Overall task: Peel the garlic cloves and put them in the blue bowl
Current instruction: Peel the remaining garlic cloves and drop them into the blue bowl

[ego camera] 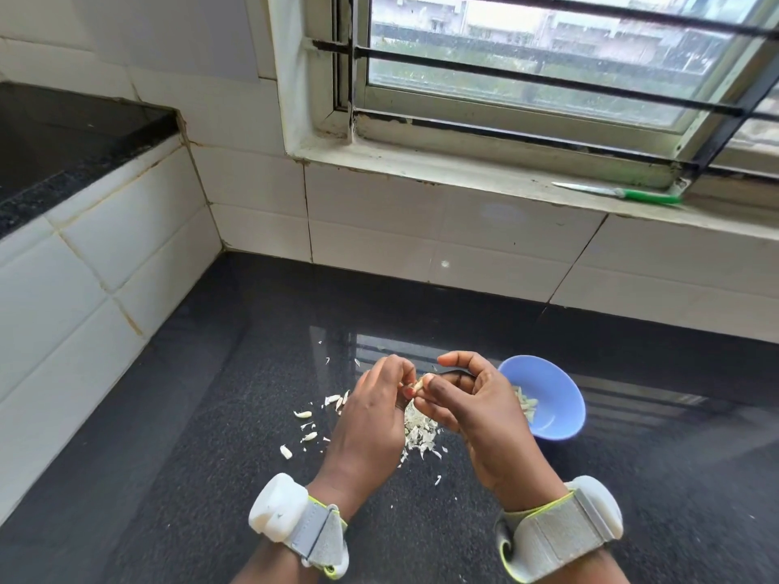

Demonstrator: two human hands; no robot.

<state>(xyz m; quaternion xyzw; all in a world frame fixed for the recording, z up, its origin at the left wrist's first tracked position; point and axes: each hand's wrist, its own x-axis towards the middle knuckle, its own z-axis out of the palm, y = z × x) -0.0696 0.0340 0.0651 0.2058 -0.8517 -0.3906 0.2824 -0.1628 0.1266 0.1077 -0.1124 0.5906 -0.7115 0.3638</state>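
Fingers of both hands curled in, pinching one garlic clove [419, 383] between them: left hand [371, 419] grips it from the left, right hand [472, 408] from the right, thumb and fingertips on the clove's pale tip. Clove is held above the black granite counter [210, 436], just left of the blue bowl [556, 398]. Bowl sits touching-close behind the right hand, tilted open face toward camera, a few peeled cloves [527, 404] inside; exact count unclear, partly hidden by the hand. Pile of papery skins [419, 432] lies directly under the hands. Left of the pile, about five loose cloves [303, 414] scattered on the counter, plus small skin flecks. Counter has open room on all sides: wide bare stretch to the left up to the white tiled wall [105, 288], and behind the hands up to the tiled backsplash. One green-handled knife [624, 192] lies on the window sill [421, 166], well apart from the hands. One wrist-worn device [295, 520] on each wrist.
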